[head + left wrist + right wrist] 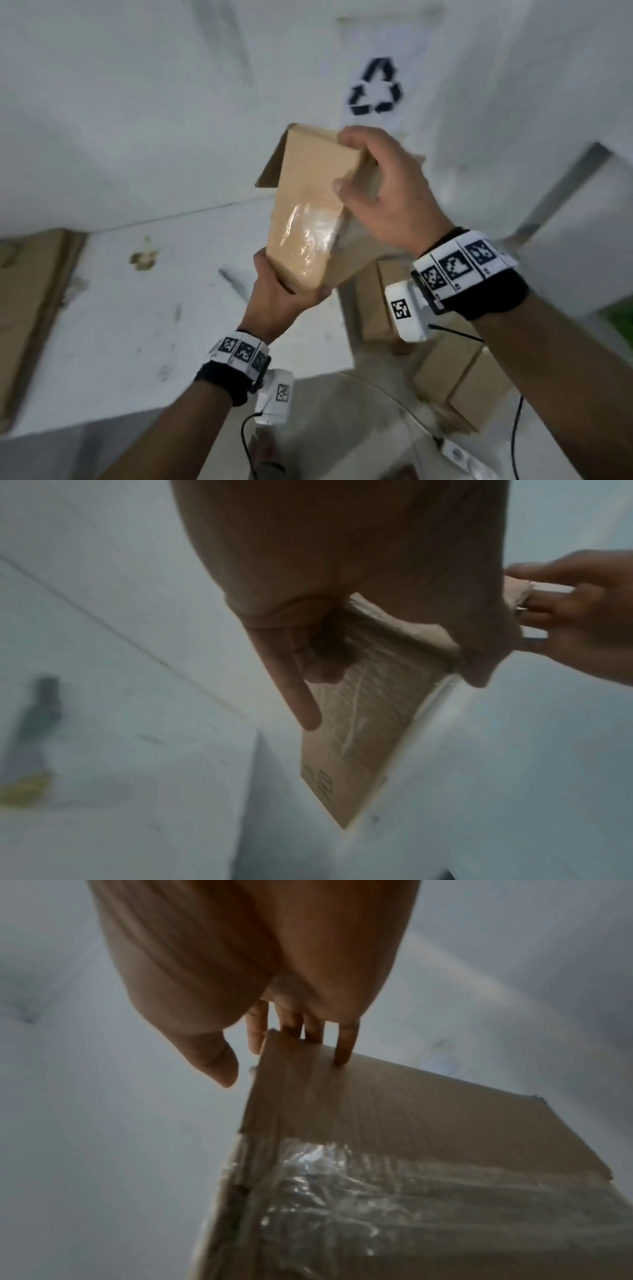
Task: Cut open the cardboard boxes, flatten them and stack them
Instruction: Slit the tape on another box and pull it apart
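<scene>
So far, flattened cardboard [30, 308] lies at the table's [137, 325] left edge, while several uncut boxes [462, 383] wait low on the right. Between them, lifted above the table, one taped box [308, 205] hangs half-collapsed: left hand [277, 305] grips its near end, right hand [387, 195] clasps the far flap.

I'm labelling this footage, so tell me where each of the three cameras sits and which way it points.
Head: on the person's head, looking down at the cardboard box, held by left hand and right hand; both forearms show.
Left wrist: along the left palm to the box's underside; the right hand shows too.
Right wrist: along the right fingers on the box's top edge.
Shared: all see the box.
</scene>
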The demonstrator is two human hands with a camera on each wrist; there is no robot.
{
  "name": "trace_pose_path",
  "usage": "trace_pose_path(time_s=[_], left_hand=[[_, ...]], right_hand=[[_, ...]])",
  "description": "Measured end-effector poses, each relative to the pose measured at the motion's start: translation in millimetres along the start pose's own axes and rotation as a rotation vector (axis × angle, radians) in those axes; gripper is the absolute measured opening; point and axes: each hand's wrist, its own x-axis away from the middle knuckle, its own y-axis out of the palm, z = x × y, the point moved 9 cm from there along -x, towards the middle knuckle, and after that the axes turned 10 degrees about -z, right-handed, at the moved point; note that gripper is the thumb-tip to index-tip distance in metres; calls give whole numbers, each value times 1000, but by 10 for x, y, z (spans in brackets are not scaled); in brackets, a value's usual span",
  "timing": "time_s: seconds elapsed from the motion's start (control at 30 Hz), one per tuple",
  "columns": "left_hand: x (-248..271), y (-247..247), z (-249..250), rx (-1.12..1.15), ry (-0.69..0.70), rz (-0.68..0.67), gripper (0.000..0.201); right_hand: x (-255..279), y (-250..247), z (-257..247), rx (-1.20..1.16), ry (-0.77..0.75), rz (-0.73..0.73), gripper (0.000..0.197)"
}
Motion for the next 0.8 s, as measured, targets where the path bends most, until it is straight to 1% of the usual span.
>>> trace_pose_path(time_s=[0.1,0.17,0.2,0.27,0.33,0.4,0.43,0.5,0.57,0.6,0.63,0.7,0.73,0.8], left_hand=[[259,-1105,-484,84,-57,98,104],[448,-1796,-897,121,-111,152,104],[539,-2125,-1115,143,-136,177,102],[696,-2761,-1583,223,-194,242,95],[823,-3299,-2047,339,-253,305,89],[899,-3695,-2446,446,-314,349,85],[902,-3835,-2624,493,-344,356,84],[872,-3981,-2955,575,-415,336,81],[812,-4005,-3223,636,-491,287,81],[790,-3990,-3340,650,-536,265,83],[771,-3961,-3426,653,-577,240,86],[743,-3906,-3546,656,-656,195,88],[737,-3888,-3597,662,-697,180,86],[734,-3903,-3715,694,-767,182,76]], right_hand=[[-424,987,-402,-125,-112,-143,56],[-629,1671,-485,-127,-99,-205,53],[-700,1994,-439,-115,-59,-216,49],[-756,2594,-166,-94,93,-207,37],[-656,3159,285,-48,292,-224,27],[-429,3623,745,63,460,-282,24],[-291,3831,962,133,534,-338,27],[54,4221,1369,273,721,-523,43],[356,4491,1674,399,892,-679,61],[434,4587,1760,438,939,-718,66],[479,4653,1826,471,960,-732,66],[482,4756,1916,552,956,-733,58],[456,4788,1941,580,941,-725,52],[402,4859,1975,544,917,-712,37]])
